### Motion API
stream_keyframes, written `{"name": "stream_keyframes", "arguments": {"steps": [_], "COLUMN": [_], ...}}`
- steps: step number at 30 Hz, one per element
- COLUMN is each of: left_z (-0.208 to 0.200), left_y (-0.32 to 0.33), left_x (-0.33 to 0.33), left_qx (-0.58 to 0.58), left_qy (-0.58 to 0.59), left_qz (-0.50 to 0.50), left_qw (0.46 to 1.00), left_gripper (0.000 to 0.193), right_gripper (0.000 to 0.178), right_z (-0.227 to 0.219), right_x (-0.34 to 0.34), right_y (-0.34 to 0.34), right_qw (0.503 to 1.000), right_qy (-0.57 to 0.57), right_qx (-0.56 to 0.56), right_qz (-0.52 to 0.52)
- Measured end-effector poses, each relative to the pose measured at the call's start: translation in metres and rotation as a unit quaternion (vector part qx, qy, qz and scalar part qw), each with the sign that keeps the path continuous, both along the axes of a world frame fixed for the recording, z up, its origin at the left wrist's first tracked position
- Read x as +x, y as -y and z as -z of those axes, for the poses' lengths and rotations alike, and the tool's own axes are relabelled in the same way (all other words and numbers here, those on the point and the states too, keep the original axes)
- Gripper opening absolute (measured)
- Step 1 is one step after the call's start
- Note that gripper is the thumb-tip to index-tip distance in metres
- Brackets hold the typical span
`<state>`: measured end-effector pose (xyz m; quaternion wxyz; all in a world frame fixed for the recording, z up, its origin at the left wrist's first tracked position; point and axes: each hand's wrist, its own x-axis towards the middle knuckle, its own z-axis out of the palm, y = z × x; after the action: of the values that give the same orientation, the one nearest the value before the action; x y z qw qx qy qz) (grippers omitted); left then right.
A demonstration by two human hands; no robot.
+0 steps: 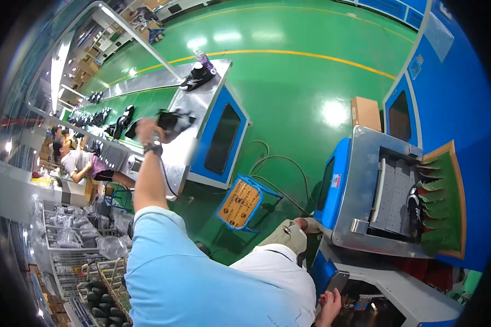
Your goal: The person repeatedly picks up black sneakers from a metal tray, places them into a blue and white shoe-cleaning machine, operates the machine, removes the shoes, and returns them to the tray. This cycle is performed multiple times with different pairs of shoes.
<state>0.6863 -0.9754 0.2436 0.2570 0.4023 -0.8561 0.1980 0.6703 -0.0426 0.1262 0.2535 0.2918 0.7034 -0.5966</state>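
Observation:
My left arm reaches out to the metal worktable (175,159), beside the conveyor line. My left hand (149,132), smeared by motion, is closed on a dark shoe (174,122), also blurred. On the far end of the table stands a black and white shoe (197,78) with a purple-labelled bottle (205,62) beside it. Low at the right, my right hand (329,307) hangs next to a grey-framed machine, its fingers loosely bent and apart, with nothing seen in them. A black shoe (414,210) sits in the machine opening by green flaps (435,205).
Several shoes ride the green conveyor (146,101) to the left. A blue-framed stool (238,203) and hoses (281,158) are on the green floor. A cardboard box (365,113) stands by the blue machine. Another person (87,165) works beyond a wire rack (73,240).

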Motion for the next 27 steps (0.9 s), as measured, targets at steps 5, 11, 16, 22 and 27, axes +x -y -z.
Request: {"name": "stream_keyframes", "arguments": {"steps": [5,11,16,22,27], "left_z": [0.022,0.237,0.243,0.299,0.321], "left_y": [-0.085,-0.387,-0.704,-0.914,-0.978], "left_x": [-0.102,-0.293,-0.439,-0.597,-0.608], "left_qx": [-0.020,0.355,0.372,0.144,0.132], "left_qy": [-0.014,0.170,0.314,0.183,0.215], "left_qz": [-0.020,0.505,0.713,0.827,0.798], "left_qw": [0.999,0.768,0.505,0.512,0.547], "left_gripper": [0.025,0.041,0.060,0.060,0.034], "right_gripper": [0.051,0.047,0.046,0.049,0.062], "right_z": [0.013,-0.017,-0.045,-0.054,-0.033], "right_x": [0.009,0.018,0.038,0.069,0.089], "right_y": [-0.005,-0.002,0.008,0.062,0.115], "right_qw": [0.998,0.988,0.959,0.931,0.949], "right_qy": [-0.018,-0.052,0.022,0.102,0.101], "right_qx": [0.056,0.135,0.249,0.279,0.182], "right_qz": [0.028,0.053,0.135,0.213,0.238]}}
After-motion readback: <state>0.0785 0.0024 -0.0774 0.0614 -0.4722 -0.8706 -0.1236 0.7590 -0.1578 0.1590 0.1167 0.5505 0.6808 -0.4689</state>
